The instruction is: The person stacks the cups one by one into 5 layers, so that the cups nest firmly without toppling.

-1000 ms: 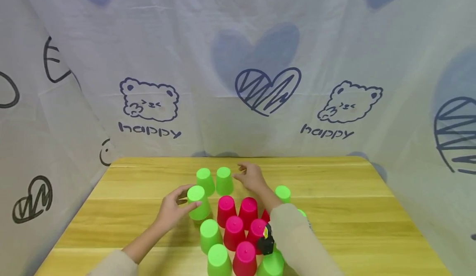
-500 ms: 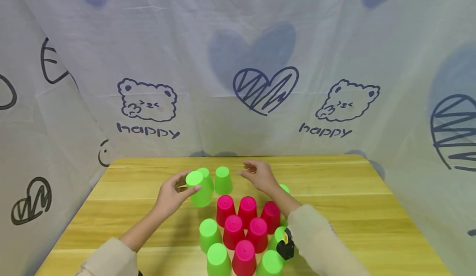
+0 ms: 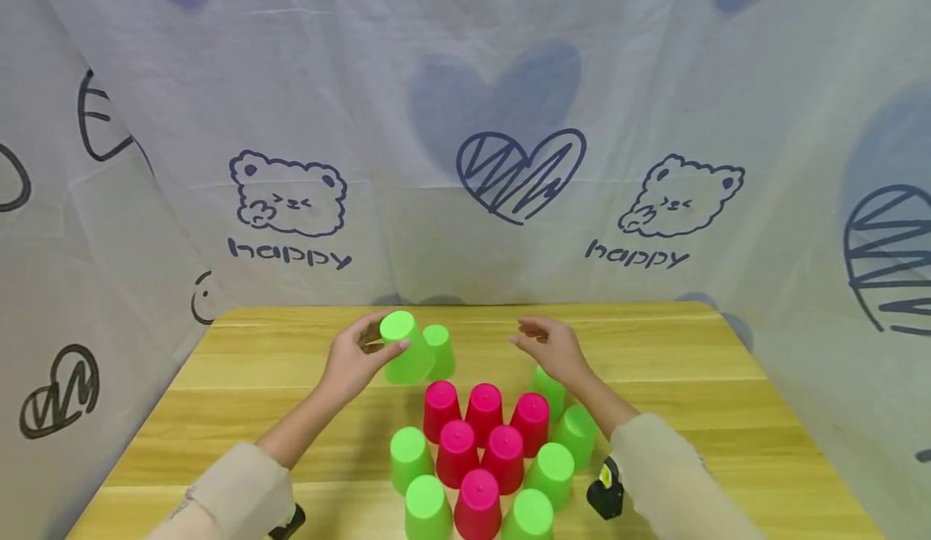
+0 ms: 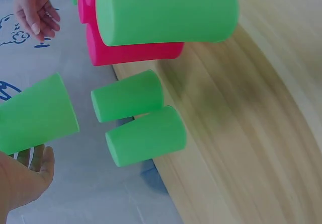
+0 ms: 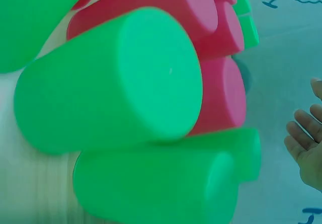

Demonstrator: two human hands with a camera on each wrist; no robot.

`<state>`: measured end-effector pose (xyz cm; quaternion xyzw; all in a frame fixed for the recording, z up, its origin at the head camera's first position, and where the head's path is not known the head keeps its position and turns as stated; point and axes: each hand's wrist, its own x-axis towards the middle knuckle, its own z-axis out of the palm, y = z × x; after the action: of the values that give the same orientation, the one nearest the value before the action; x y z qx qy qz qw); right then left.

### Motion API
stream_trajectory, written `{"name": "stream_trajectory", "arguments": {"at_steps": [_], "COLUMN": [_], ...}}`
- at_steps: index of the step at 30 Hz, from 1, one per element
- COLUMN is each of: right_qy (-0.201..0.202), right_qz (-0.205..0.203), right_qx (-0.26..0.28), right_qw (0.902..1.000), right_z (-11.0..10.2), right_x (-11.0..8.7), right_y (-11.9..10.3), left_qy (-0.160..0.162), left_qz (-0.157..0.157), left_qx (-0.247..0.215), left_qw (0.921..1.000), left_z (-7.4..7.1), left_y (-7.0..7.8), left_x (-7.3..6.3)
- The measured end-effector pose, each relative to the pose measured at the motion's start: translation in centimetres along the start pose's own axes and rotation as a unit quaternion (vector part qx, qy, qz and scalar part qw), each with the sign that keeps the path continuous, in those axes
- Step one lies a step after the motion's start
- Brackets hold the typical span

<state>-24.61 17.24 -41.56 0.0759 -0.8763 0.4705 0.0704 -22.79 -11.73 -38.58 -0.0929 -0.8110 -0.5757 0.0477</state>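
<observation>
My left hand (image 3: 358, 360) grips an upside-down green cup (image 3: 402, 354) by its sides, held up over the far part of the table. Behind it stands another green cup (image 3: 440, 354). The left wrist view shows two far green cups, one (image 4: 146, 136) beside the other (image 4: 128, 95), apart from the held cup (image 4: 37, 116). My right hand (image 3: 556, 352) hovers at the far right with loosely bent fingers, holding nothing; a green cup (image 3: 549, 394) stands just below and left of its wrist.
Several upside-down red cups (image 3: 458, 453) stand grouped mid-table. Green cups flank them, such as one at left (image 3: 410, 459) and one at right (image 3: 550, 475). The wooden table (image 3: 240, 394) ends against a printed cloth (image 3: 407, 225).
My left hand has raised the green cup and carried it away from me and slightly right. My right hand has drawn off to the right, away from the far cups.
</observation>
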Motion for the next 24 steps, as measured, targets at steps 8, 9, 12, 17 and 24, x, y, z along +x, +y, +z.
{"name": "stream_trajectory", "arguments": {"at_steps": [8,9,12,17,24], "right_qy": [0.013,0.015,0.014,0.005,0.006], "right_qz": [-0.002,-0.002,0.000,0.000,0.012], "right_qx": [0.039,0.043,0.055,0.057,0.050], "right_qw": [0.9991,0.9990,0.9984,0.9984,0.9986], "right_z": [-1.5,-1.6,-1.8,-2.0,-2.3], "right_x": [-1.2,-1.4,-1.9,-2.6,-3.4], "right_y": [1.4,1.6,2.0,3.0,4.2], "left_qy": [0.007,0.009,0.010,0.012,-0.007], "left_qz": [0.000,0.000,-0.002,0.006,0.013], "left_qx": [-0.013,-0.014,-0.018,-0.018,-0.007], "left_qw": [0.9999,0.9999,0.9998,0.9997,0.9999], "left_z": [1.2,1.5,2.0,3.3,5.2], "left_y": [0.3,0.3,0.3,0.1,-0.1], "left_x": [1.2,1.3,1.6,2.3,3.1]}}
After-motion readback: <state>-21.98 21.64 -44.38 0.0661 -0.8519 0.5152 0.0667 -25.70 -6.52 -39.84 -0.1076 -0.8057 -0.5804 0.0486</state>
